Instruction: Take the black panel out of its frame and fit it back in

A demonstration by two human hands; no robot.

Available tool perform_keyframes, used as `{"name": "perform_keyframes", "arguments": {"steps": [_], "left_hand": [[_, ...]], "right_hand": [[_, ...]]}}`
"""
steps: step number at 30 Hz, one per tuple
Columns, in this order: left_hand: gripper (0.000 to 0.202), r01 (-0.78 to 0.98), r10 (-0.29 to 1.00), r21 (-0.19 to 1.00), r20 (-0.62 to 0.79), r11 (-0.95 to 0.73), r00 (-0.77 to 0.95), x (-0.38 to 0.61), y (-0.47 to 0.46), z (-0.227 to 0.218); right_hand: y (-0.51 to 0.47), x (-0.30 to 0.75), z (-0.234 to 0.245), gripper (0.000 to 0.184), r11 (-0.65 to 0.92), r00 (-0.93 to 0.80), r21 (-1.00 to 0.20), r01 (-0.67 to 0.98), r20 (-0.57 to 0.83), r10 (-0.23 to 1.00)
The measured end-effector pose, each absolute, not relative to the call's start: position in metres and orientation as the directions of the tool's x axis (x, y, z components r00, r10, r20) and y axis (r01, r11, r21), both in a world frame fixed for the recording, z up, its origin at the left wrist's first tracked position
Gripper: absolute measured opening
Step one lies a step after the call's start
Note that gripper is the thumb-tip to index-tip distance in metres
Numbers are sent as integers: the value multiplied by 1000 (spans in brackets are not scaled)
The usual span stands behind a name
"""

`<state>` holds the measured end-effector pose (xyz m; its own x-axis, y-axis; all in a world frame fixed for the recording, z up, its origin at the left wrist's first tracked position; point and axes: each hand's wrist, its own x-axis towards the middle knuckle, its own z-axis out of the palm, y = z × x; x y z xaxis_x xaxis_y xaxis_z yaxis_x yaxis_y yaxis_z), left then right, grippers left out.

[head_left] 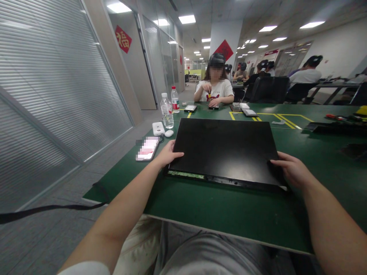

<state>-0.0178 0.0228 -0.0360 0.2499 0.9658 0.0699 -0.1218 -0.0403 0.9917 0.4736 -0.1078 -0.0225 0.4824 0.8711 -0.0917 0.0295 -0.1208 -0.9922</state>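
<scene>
A wide black display panel [223,149] lies face up on the green table in front of me, its near edge showing a strip of green circuit board [186,174] at the left. My left hand [169,153] grips the panel's left side, thumb on the top face and fingers around the edge. On the right side, my right hand [292,168] holds the edge the same way, with its thumb on the face near the corner. The undersides of both grips are hidden by the panel.
Left of the panel are a phone [148,148], a white power bank [158,129], a white round case [169,133] and two water bottles [167,112]. A co-worker [215,86] sits opposite, handling a small drive. Dark parts and tools [338,128] lie at the right.
</scene>
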Motion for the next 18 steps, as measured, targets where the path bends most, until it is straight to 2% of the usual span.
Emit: {"name": "perform_keyframes", "arguments": {"steps": [4,9,12,18], "left_hand": [[79,-121,967,992,57,-28,249,-18,22,-35],[77,-117,970,993,50,-22,237,-18,21,-33],[76,-114,974,993,32,-6,225,-17,20,-32],[74,-114,983,993,14,7,185,-14,17,-29]], "right_hand": [[-105,476,-24,44,-67,518,-998,12,-51,854],[-105,480,-24,66,-88,631,-996,5,-65,773],[-107,479,-20,77,-110,627,-994,12,-78,775],[-113,467,-9,72,-78,612,-997,-13,-70,788]]}}
